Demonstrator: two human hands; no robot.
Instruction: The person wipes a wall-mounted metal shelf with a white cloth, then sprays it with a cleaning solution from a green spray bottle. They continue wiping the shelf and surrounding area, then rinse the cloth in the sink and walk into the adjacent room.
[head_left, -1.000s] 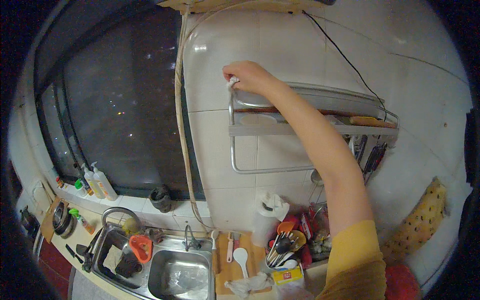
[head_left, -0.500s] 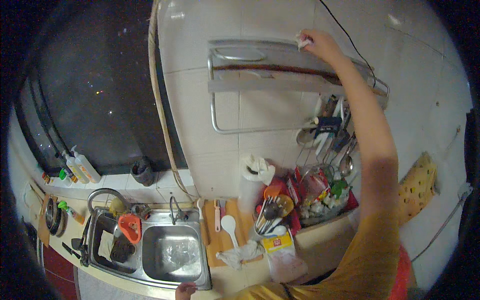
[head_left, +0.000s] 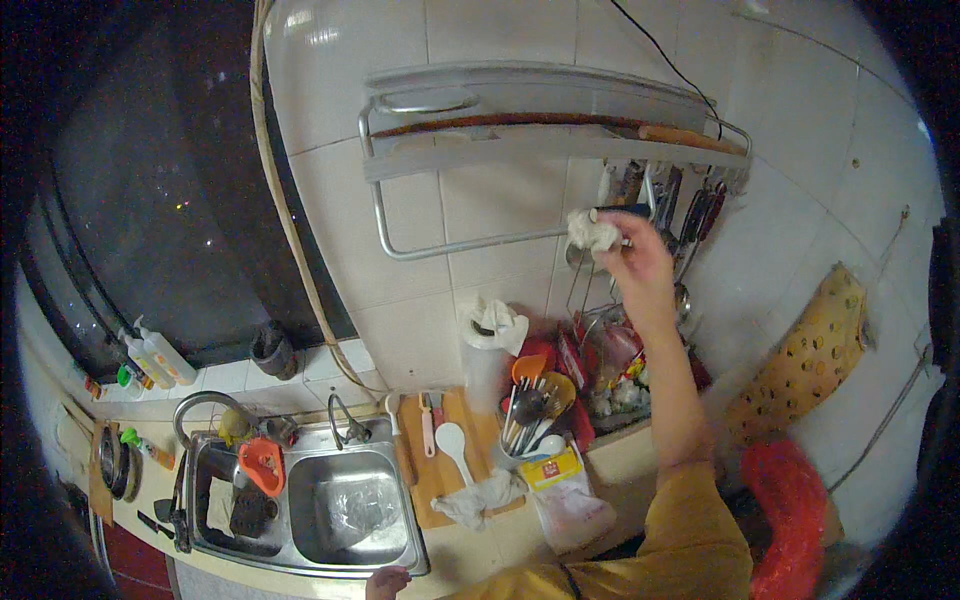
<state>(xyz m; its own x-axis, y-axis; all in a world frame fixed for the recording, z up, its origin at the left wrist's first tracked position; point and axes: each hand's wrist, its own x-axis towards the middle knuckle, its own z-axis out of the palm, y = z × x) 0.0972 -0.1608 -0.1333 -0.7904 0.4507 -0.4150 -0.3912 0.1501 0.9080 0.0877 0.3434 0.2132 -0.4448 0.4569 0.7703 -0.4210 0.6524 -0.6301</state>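
My right hand (head_left: 642, 262) is raised in front of the tiled wall, its fingers closed on a crumpled white cloth (head_left: 592, 232). Just above and behind it runs a metal wall rack (head_left: 480, 244), with several ladles and other utensils (head_left: 690, 215) hanging below its right part. A long brown stick (head_left: 520, 120) lies on the rack's shelf. Down at the front edge of the double sink (head_left: 350, 510), my left hand (head_left: 388, 581) shows only in part; its fingers look loosely apart with nothing visible in them.
A wooden cutting board (head_left: 480, 425) holds a white rice paddle (head_left: 453, 440), a pink-handled peeler (head_left: 428, 430) and a rag (head_left: 480, 500). Beside it stand a utensil holder (head_left: 520, 460) and a yellow-and-white bag (head_left: 570, 500). An orange-red basket (head_left: 262, 466) sits in the left basin.
My right hand has come down from the rack's upper edge to below its shelf, still gripping the cloth. The view has shifted slightly; my left hand stays by the sink.
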